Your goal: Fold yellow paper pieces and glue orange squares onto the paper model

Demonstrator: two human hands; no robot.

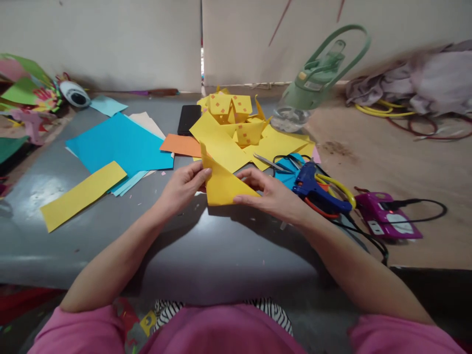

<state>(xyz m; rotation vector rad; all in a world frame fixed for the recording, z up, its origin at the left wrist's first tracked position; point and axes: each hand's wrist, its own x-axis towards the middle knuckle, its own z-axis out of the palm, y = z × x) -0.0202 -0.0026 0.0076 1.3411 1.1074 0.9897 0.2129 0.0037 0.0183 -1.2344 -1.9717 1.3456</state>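
Between my two hands is a folded piece of yellow paper (223, 187), roughly a triangle, held above the grey table top. My left hand (188, 182) pinches its left edge with the thumb on the near face. My right hand (267, 194) grips the right corner, thumb in front and fingers behind. Just beyond lie flat yellow sheets (221, 145) and several folded yellow paper pieces with orange spots (236, 108). An orange paper strip (180, 145) lies behind my left hand. Scissors (273, 163) rest beyond my right hand, near a blue glue gun (319, 189).
Blue paper (121, 142) and a yellow strip (84, 196) lie at left. A black phone (189, 119) and a green-topped bottle (313, 83) stand or lie at the back. A purple power socket (387, 216) with cables is at right; bundled cloth (416, 73) sits behind it.
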